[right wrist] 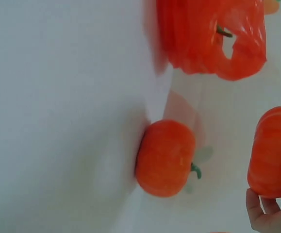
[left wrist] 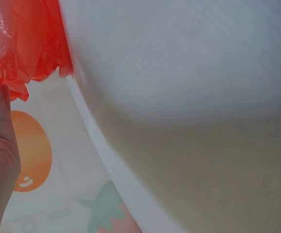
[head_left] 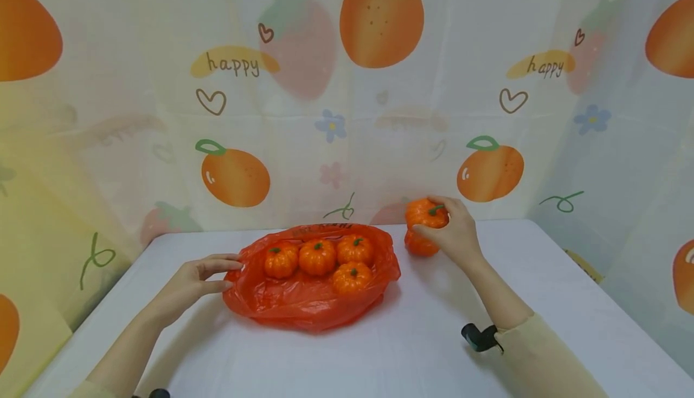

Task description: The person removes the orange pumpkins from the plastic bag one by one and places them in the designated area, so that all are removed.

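A red plastic bag (head_left: 260,307) lies spread open on the table, with several small orange toy pumpkins (head_left: 317,258) inside it. My left hand (head_left: 181,289) pinches the bag's left rim between fingers and thumb; the left wrist view shows the fingers (left wrist: 2,116) at the crumpled edge. To the right of the bag, my right hand (head_left: 452,232) holds a pumpkin (head_left: 423,212) with a green stem. Directly below it, another pumpkin (right wrist: 164,158) stands on the table, and the right wrist view shows a gap between this one and the held pumpkin (right wrist: 273,153).
A white cloth covers the table (head_left: 303,362). Behind it hangs a curtain (head_left: 379,115) printed with fruit, close to the table's back edge. A dark wrist strap (head_left: 479,336) sits at the right sleeve.
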Demonstrator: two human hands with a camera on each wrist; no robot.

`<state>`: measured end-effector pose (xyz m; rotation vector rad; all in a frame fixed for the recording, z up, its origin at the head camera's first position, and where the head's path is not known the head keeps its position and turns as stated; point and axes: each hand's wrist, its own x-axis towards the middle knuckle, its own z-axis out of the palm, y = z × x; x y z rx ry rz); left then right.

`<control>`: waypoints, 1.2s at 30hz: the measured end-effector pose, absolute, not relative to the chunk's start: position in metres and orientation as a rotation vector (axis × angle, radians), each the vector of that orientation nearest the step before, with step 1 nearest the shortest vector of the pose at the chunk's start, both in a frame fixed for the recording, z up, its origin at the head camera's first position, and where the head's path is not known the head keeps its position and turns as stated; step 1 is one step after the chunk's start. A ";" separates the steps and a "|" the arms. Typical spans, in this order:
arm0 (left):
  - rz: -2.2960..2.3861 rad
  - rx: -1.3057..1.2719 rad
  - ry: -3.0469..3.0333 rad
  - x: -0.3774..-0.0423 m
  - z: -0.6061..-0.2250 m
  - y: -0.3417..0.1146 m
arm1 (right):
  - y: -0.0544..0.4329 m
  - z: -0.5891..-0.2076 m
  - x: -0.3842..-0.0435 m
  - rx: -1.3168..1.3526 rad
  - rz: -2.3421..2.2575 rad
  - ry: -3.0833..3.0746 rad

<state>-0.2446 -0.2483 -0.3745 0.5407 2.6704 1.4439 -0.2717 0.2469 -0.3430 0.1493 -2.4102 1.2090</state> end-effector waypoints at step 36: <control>1.448 0.549 2.657 -0.244 -0.374 -0.249 | 0.318 -0.370 -0.286 -0.280 1.203 -2.493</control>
